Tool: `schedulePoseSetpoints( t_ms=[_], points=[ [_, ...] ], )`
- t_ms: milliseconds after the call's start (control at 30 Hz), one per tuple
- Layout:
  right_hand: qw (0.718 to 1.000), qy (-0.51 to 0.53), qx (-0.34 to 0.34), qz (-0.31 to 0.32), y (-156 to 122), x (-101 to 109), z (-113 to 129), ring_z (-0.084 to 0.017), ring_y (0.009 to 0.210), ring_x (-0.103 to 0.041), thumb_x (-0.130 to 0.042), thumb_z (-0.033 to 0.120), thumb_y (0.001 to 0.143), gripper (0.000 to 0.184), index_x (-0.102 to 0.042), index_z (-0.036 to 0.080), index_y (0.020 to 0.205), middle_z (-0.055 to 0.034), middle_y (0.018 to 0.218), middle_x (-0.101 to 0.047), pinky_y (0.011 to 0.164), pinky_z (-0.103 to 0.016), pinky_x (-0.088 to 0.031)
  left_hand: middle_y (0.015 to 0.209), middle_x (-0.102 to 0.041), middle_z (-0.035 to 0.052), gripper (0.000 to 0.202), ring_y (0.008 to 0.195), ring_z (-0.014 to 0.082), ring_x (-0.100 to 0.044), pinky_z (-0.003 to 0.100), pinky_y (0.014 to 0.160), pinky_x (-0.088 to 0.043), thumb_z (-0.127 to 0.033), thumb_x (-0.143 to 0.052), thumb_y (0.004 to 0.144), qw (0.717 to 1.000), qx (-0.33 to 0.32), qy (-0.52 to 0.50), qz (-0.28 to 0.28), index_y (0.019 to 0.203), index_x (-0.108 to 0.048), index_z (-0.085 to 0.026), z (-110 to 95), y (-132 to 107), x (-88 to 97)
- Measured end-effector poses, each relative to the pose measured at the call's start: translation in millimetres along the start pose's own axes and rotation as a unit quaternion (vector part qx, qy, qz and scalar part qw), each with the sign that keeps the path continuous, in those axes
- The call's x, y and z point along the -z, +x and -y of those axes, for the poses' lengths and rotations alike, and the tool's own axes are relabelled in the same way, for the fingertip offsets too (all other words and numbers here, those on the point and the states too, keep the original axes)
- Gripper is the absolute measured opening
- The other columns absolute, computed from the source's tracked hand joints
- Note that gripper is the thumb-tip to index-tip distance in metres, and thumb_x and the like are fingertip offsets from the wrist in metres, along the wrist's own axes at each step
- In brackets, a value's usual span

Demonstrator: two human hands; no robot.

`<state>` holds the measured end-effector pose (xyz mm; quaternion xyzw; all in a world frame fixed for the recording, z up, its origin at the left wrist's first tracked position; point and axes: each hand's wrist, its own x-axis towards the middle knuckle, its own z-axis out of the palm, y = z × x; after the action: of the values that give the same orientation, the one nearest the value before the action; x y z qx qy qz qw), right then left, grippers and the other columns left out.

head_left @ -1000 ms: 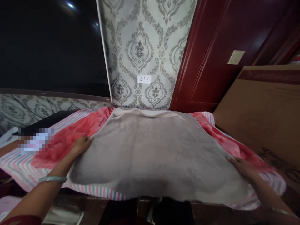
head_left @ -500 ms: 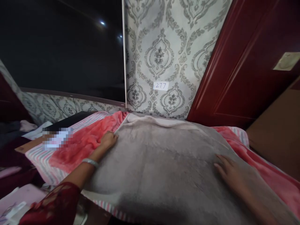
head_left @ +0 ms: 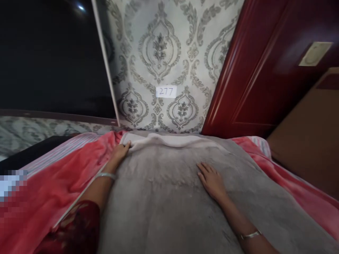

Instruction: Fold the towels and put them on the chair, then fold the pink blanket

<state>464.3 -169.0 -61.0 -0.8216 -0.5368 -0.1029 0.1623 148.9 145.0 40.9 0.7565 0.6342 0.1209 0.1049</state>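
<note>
A grey plush blanket (head_left: 169,204) lies spread in front of me, its pale underside turned up in a wavy fold along the far edge. At its far left corner, my left hand (head_left: 120,154) is closed on the edge. My right hand (head_left: 212,179) lies flat on the grey pile right of the middle, fingers stretched out and holding nothing. Beneath the grey blanket, a red plush blanket (head_left: 87,158) with a striped border shows at the left and also at the right.
Patterned wallpaper (head_left: 159,63) with a paper label (head_left: 166,91) marked 277 rises behind the far edge. A large dark screen (head_left: 47,60) is at the left. On the right stand a dark red door (head_left: 254,70) and a brown board-like surface (head_left: 304,141).
My right hand has moved left and farther forward over the grey blanket. My left hand has shifted toward the far left corner. The view has moved closer and turned slightly right.
</note>
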Motion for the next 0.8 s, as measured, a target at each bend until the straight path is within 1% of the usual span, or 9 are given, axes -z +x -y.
schedulePoseSetpoints(
  t_ms=[67,167,300,400,467,533,633,733,800],
  points=[
    [1.000,0.020,-0.002,-0.002,1,-2,-6,-0.030,0.137,-0.048,-0.039,0.034,0.101,0.047,-0.061,0.023,0.141,-0.0098,0.149,-0.055,0.112,-0.052,-0.040,0.113,-0.073,0.0235,0.067,0.108,0.0352,-0.069,0.038,0.080,-0.053,-0.056,-0.026,0.097,1.000,-0.001,-0.014,-0.023,0.109,-0.072,-0.009,2,3,-9.4],
    [0.997,0.074,-0.006,-0.018,4,-6,-15,-0.030,0.133,-0.053,-0.044,0.036,0.098,0.046,-0.064,0.025,0.137,-0.0092,0.144,-0.059,0.110,-0.052,-0.042,0.108,-0.075,0.0135,0.053,0.105,0.0319,-0.068,0.035,0.078,-0.052,-0.055,-0.038,0.092,0.994,-0.026,-0.081,-0.074,0.111,-0.069,-0.016,12,12,-19.0],
    [0.980,0.156,-0.014,-0.126,15,5,-35,-0.028,0.131,-0.056,-0.040,0.040,0.099,0.047,-0.065,0.020,0.133,-0.0127,0.138,-0.063,0.112,-0.049,-0.042,0.098,-0.075,0.0075,0.042,0.096,0.0286,-0.068,0.035,0.081,-0.053,-0.049,-0.045,0.083,0.978,-0.070,-0.160,-0.112,0.103,-0.067,-0.019,17,26,-20.8],
    [0.964,0.139,-0.042,-0.222,39,30,-65,-0.030,0.135,-0.051,-0.040,0.040,0.098,0.047,-0.064,0.018,0.133,-0.0125,0.142,-0.060,0.116,-0.052,-0.036,0.102,-0.073,0.0066,0.045,0.097,0.0270,-0.066,0.036,0.089,-0.052,-0.052,-0.041,0.080,0.956,-0.102,-0.175,-0.212,0.102,-0.066,-0.021,9,24,-12.5],
    [0.959,0.115,-0.085,-0.246,60,44,-89,-0.030,0.134,-0.052,-0.041,0.035,0.096,0.049,-0.062,0.015,0.135,-0.0142,0.142,-0.060,0.116,-0.051,-0.036,0.103,-0.072,0.0062,0.049,0.101,0.0277,-0.065,0.039,0.094,-0.051,-0.057,-0.038,0.080,0.939,-0.094,-0.170,-0.283,0.101,-0.066,-0.023,0,17,-3.0],
    [0.960,0.104,-0.146,-0.217,78,51,-111,-0.030,0.126,-0.058,-0.040,0.030,0.095,0.048,-0.063,0.011,0.134,-0.0163,0.135,-0.064,0.110,-0.048,-0.041,0.095,-0.071,0.0037,0.048,0.095,0.0268,-0.066,0.038,0.091,-0.052,-0.059,-0.037,0.078,0.929,-0.073,-0.193,-0.308,0.098,-0.066,-0.025,-9,8,6.8],
    [0.967,0.087,-0.224,-0.079,93,46,-133,-0.029,0.107,-0.067,-0.045,0.027,0.096,0.046,-0.064,0.009,0.133,-0.0164,0.115,-0.073,0.096,-0.040,-0.050,0.075,-0.066,-0.0002,0.042,0.080,0.0248,-0.065,0.035,0.076,-0.054,-0.056,-0.040,0.075,0.923,-0.038,-0.265,-0.276,0.094,-0.063,-0.027,-20,-4,15.5],
    [0.976,0.072,-0.201,0.047,93,38,-142,-0.026,0.090,-0.069,-0.056,0.023,0.090,0.057,-0.054,0.009,0.145,-0.0118,0.098,-0.074,0.083,-0.035,-0.051,0.072,-0.062,-0.0016,0.032,0.077,0.0237,-0.063,0.034,0.073,-0.054,-0.052,-0.042,0.073,0.914,-0.015,-0.318,-0.252,0.087,-0.057,-0.027,-23,-7,13.5],
    [0.980,0.077,-0.165,0.081,91,35,-143,-0.024,0.085,-0.067,-0.060,0.019,0.087,0.061,-0.052,0.013,0.147,-0.0080,0.094,-0.074,0.078,-0.031,-0.049,0.076,-0.061,-0.0015,0.027,0.078,0.0226,-0.061,0.034,0.077,-0.053,-0.050,-0.044,0.072,0.909,-0.007,-0.326,-0.259,0.080,-0.053,-0.027,-20,-4,8.7]
  ],
)
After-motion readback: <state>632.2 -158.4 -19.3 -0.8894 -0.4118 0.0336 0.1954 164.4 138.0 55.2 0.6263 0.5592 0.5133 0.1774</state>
